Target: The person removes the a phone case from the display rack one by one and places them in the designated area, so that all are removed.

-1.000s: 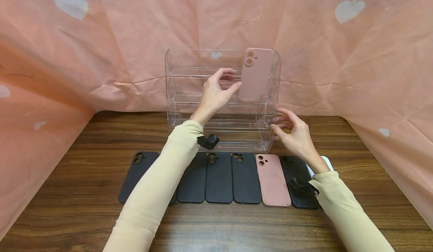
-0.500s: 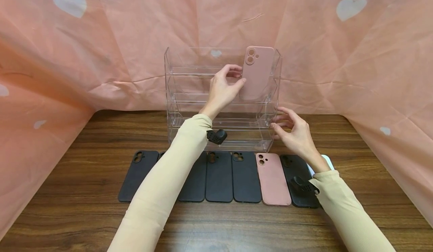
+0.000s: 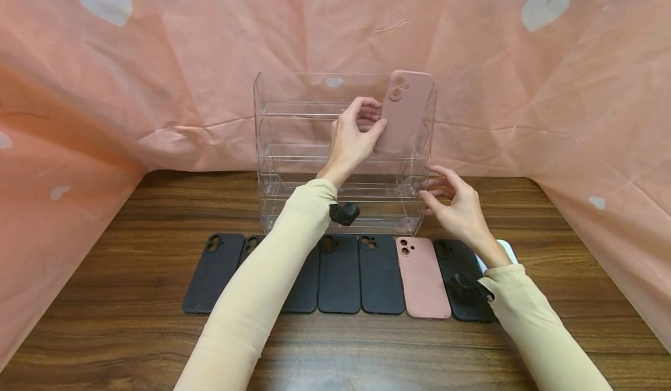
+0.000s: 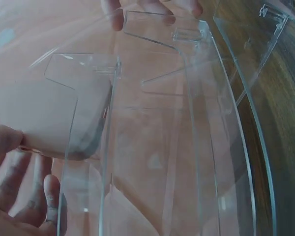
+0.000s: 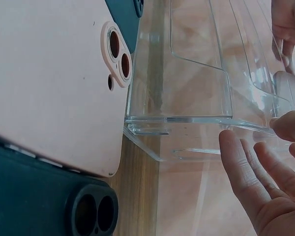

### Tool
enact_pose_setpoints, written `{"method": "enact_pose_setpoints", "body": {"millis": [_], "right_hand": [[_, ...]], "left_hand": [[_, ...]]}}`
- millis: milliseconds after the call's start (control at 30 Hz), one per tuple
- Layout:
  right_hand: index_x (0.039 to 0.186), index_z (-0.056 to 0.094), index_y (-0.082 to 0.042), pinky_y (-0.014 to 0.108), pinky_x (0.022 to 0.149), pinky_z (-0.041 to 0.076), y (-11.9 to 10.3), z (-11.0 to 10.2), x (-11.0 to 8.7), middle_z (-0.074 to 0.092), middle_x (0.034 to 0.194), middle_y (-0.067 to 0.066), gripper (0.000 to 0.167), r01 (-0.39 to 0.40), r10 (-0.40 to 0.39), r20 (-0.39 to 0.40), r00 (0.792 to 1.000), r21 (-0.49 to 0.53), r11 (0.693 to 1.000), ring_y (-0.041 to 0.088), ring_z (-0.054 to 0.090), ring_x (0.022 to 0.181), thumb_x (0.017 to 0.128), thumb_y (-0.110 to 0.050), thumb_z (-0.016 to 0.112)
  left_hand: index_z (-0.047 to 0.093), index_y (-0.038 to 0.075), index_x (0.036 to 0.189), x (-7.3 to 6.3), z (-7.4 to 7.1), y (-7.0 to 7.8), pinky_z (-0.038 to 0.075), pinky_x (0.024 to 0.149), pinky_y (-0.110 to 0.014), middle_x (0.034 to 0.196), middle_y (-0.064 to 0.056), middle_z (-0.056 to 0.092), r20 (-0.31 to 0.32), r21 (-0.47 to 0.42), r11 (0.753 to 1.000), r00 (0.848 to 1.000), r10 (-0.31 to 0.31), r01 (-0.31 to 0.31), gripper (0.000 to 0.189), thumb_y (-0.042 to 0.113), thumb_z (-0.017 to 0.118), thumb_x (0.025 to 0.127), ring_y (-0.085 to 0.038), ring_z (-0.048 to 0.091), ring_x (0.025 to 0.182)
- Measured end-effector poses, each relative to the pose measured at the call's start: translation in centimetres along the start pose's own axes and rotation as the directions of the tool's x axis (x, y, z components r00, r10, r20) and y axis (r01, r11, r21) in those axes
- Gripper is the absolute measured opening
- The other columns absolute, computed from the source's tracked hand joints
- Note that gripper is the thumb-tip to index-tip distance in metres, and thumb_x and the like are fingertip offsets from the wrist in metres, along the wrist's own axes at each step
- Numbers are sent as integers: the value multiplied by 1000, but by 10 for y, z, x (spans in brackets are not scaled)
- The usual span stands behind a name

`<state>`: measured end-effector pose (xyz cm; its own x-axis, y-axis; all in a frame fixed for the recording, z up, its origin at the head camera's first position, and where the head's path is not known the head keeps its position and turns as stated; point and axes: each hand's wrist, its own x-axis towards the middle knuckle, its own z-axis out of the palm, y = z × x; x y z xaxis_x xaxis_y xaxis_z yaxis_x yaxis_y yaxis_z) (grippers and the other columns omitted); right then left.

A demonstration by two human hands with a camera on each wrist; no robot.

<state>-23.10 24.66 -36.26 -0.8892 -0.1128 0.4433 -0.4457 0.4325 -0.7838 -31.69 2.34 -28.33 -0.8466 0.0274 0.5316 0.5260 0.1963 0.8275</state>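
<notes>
A pink phone case stands in an upper tier at the right end of a clear tiered display rack, leaning a little to the right. My left hand pinches its left edge; in the left wrist view the thumb lies on the case's face and the fingers curl behind its edge. By the rack's right side wall, my right hand has its fingers spread and loosely bent. Its fingertips are at the clear wall in the right wrist view, though firm contact cannot be told.
Several black phone cases, another pink case and a partly hidden white one lie in a row before the rack on the wooden table. Pink cloth hangs behind and at both sides.
My left hand has moved right to the pink case's edge and taken hold of it. The case has shifted right and tilts more. My right hand has stayed at the rack's side.
</notes>
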Motion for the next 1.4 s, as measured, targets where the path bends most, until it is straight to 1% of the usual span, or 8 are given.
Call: {"method": "enact_pose_setpoints", "body": {"millis": [67, 267, 667, 767, 867, 1000, 1200, 1400], "right_hand": [[143, 53, -3, 33, 59, 64, 0, 0, 0, 68, 107, 28, 56, 3, -3, 1, 1000, -4, 1000, 8, 74, 85, 91, 9, 68], [143, 53, -2, 35, 60, 64, 0, 2, 0, 68, 107, 28, 55, 4, -4, 3, 1000, -1, 1000, 5, 73, 84, 91, 9, 68], [143, 52, -2, 31, 60, 64, 1, 4, 1, 67, 108, 30, 56, 1, -1, 8, 1000, 17, 1000, 2, 72, 83, 91, 9, 67], [143, 53, -3, 31, 60, 64, 3, 4, 2, 67, 107, 30, 56, -1, 1, 7, 1000, 21, 1000, 2, 72, 83, 91, 10, 67], [143, 53, -2, 32, 60, 64, 4, 5, 2, 67, 107, 29, 56, -1, 0, 9, 1000, 21, 1000, 2, 72, 83, 90, 10, 68], [144, 52, -2, 36, 60, 64, 5, 5, 3, 67, 107, 29, 57, 2, -2, 13, 1000, 25, 1000, 3, 72, 82, 90, 11, 67], [144, 52, -2, 37, 60, 64, 6, 4, 3, 66, 108, 29, 57, -3, 2, 18, 1000, 31, 1000, 5, 73, 82, 91, 11, 67], [144, 51, 0, 37, 60, 64, 6, 3, 3, 66, 107, 29, 57, -4, 4, 16, 1000, 26, 1000, 5, 73, 81, 91, 11, 66]], "left_hand": [[68, 7, 116, -1, -1, -2, 59, 84, -16, 106, -10, 76, -2, -20, 1000, 1000, 12, -12, 25, 6, 73, 92, -17, 73, 98], [68, 9, 117, -1, -6, -3, 59, 85, -19, 107, -9, 76, -17, -68, 997, 999, 31, -32, 25, 7, 74, 93, -16, 74, 97], [64, 9, 121, -3, -19, 8, 60, 85, -23, 105, -11, 74, -18, -147, 984, 995, 97, -98, 30, 5, 73, 92, -16, 73, 93], [64, 8, 122, -4, -24, 10, 61, 82, -25, 106, -11, 73, -19, -168, 981, 995, 99, -101, 31, 4, 72, 92, -18, 72, 91], [64, 9, 123, -5, -28, 11, 62, 74, -28, 105, -11, 73, -13, -188, 979, 997, 82, -83, 32, 3, 72, 92, -20, 72, 85], [64, 11, 124, -9, -35, 14, 63, 71, -31, 104, -10, 73, 15, -211, 976, 999, 51, -47, 33, 4, 73, 92, -19, 72, 83], [63, 13, 126, -19, -46, 18, 65, 67, -35, 106, -10, 72, 57, -247, 969, 998, 7, 7, 35, 5, 72, 93, -18, 73, 82], [63, 13, 126, -29, -56, 17, 66, 68, -37, 107, -10, 71, 77, -252, 967, 997, -13, 33, 36, 5, 72, 93, -18, 73, 85]]}}
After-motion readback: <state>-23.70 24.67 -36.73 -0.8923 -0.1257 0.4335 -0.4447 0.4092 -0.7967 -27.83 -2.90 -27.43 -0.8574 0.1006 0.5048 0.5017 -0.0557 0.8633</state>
